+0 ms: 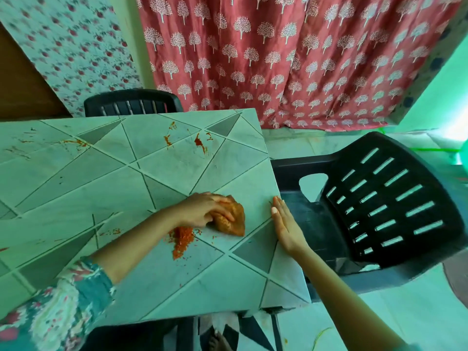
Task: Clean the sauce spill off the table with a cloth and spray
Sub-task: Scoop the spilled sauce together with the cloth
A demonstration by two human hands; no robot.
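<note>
A person bends over a tiled table (pixel 76 186), patterned sleeve (pixel 76 295) in the foreground, tackling a sauce spill. Nearest the camera, an orange-red sauce heap (pixel 182 239) lies just beside the left hand (pixel 202 209), whose fingers curl round a bunched cloth (pixel 234 221) pressed to the tabletop and stained orange. The right hand (pixel 285 224) lies flat, fingers straight, along the table's right edge, holding nothing, near the cloth but apart from it. Farther back, red smears (pixel 200 144) streak the far tiles, with a thinner streak (pixel 74 142) at far left. No spray bottle is in view. The soiled cloth risks spreading sauce rather than lifting it, and a sweep towards the edge could push the heap onto the black chair (pixel 392 198) beside the table. Sauce may also lodge in the grooves between tiles. A tree-print curtain (pixel 278 59) hangs behind.
</note>
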